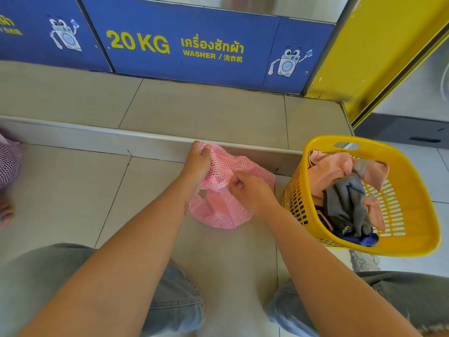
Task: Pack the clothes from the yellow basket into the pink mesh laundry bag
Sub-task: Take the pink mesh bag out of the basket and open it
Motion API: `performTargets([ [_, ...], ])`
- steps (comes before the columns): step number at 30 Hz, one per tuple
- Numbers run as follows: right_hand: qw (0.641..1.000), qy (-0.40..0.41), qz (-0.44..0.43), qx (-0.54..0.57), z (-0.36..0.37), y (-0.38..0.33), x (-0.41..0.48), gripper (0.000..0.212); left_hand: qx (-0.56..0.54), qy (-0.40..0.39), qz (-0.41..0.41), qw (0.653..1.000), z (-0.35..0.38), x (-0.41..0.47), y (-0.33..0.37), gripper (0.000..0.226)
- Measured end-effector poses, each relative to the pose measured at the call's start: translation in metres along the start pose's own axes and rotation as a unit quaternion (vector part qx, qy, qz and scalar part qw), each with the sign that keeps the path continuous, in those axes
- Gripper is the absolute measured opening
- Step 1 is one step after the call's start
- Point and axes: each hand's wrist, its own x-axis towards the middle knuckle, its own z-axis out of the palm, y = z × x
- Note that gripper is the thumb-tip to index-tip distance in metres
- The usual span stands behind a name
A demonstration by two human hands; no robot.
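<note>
Head cam looks straight down at your two arms, and the pink mesh laundry bag (220,210) sits right between your hands, in front of your knees and just left of the yellow basket (413,181).

Your left hand (198,161) is up at the top edge of the bag. Its fingers are curled tight round a bunched handful of mesh, with the knuckles facing the step (145,137). Your right hand (252,190) is lower and closer to you. Thumb and forefinger are pressed together, pinching the bag by a small white tab (222,186) at the gathered edge. It might be a zip pull or a cord stopper, it's too small to tell. The other fingers on that hand are folded into the palm.

So the mesh stretches from the left fist down to the right pinch. The rest of the bag sags below both hands in a loose crumpled lump over the floor tile.

All the clothes are in the basket, none in the bag: a peach garment (328,166) on top, a grey one (345,203) draped across the middle, and something dark blue (364,239) at the near end.

Behind all that is the blue washer panel (194,69), marked 20 KG. A purple mesh bag (8,161) pokes in at the far left edge.
</note>
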Motion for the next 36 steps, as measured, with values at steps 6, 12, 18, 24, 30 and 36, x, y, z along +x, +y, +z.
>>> performTargets([
  [6, 0.998, 0.011, -0.009, 0.054, -0.002, -0.007, 0.005, 0.009, 0.122, -0.042, 0.054, 0.99, 0.007, -0.016, -0.015, 0.087],
  [12, 0.987, 0.003, 0.026, 0.157, -0.01, -0.016, 0.009, 0.014, 0.16, 0.044, 0.112, 0.98, 0.018, -0.018, -0.028, 0.044],
  [18, 0.993, 0.052, 0.055, 0.087, -0.013, -0.015, 0.014, 0.014, 0.162, 0.057, 0.198, 0.965, 0.007, -0.009, -0.03, 0.018],
  [24, 0.962, 0.187, 0.192, 0.053, -0.044, 0.001, 0.035, 0.022, 0.242, 0.056, 0.203, 0.947, -0.034, -0.007, -0.041, 0.023],
  [30, 0.968, 0.177, 0.134, 0.114, -0.051, -0.003, 0.04, 0.019, 0.43, 0.11, 0.186, 0.877, -0.049, -0.014, -0.054, 0.045],
  [36, 0.984, 0.132, 0.05, 0.106, -0.047, -0.016, 0.034, 0.012, 0.433, 0.06, 0.345, 0.831, -0.006, -0.024, -0.024, 0.066],
])
